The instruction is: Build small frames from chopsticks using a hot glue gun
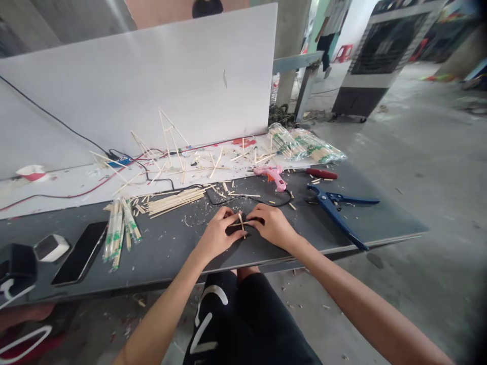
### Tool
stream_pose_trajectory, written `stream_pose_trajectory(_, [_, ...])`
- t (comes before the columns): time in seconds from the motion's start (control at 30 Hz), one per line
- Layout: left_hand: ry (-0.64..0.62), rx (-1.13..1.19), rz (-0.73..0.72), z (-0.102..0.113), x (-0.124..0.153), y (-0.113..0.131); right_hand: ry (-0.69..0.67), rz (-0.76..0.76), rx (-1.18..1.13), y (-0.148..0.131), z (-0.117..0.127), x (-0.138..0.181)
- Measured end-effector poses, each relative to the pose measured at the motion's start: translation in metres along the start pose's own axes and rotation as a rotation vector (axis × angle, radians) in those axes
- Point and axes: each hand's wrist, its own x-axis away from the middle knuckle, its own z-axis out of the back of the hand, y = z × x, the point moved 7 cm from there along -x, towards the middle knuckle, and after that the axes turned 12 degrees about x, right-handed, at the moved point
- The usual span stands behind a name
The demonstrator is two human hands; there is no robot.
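Observation:
Near the front edge of the dark table, both hands hold a small cross of short wooden sticks [242, 223]. From the left, my left hand [219, 230] pinches it with the thumb and a finger. My right hand [272, 223] grips the right end of the crosspiece between closed fingertips. Just beyond the hands lies a pink glue gun [272, 176], its cord curling over the tabletop. A pile of loose wooden sticks [175, 201] rests to the left, with short cut pieces around it.
Blue cutters [338, 210] and a red-handled tool [321, 174] lie at right, with bagged sticks [315, 144] behind. Stick frames [173, 144] stand before a white board [152, 86]. Wrapped chopsticks [119, 228] and a phone [80, 252] are at left. A person [330, 33] stands in the background.

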Motion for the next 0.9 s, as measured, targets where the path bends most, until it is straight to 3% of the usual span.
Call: stream_pose_trajectory(0.9, [-0.029,0.033,-0.024,-0.0040,-0.0013,-0.0029,-0.031,0.052,0.063,-0.0005,-0.0067,-0.0017])
